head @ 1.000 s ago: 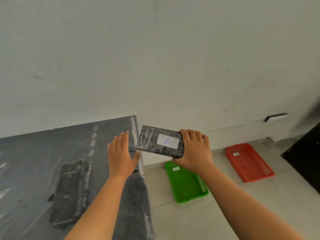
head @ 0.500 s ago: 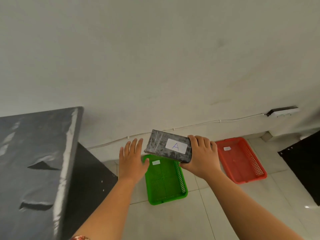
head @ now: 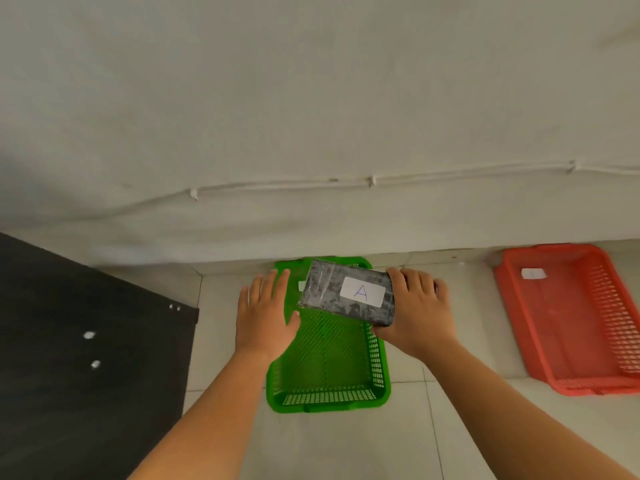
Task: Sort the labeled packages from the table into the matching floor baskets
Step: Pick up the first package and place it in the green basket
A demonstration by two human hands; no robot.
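Note:
A dark, plastic-wrapped package (head: 325,292) with a white label marked "A" is held in the air by my right hand (head: 417,311), which grips its right end. It hovers over the far half of the green floor basket (head: 329,368), whose own white label is mostly hidden behind the package. My left hand (head: 266,315) is flat and spread just left of the package, over the basket's left rim, holding nothing. A red basket (head: 575,320) with a small white label lies on the floor to the right.
Both baskets rest on pale floor tiles against a white wall with a thin cable (head: 370,181) running along it. A dark table side panel (head: 86,358) fills the lower left.
The view has swung right and down, away from the table and onto the floor. Both hands and the package moved from over the table's edge to above the green basket, which looks closer.

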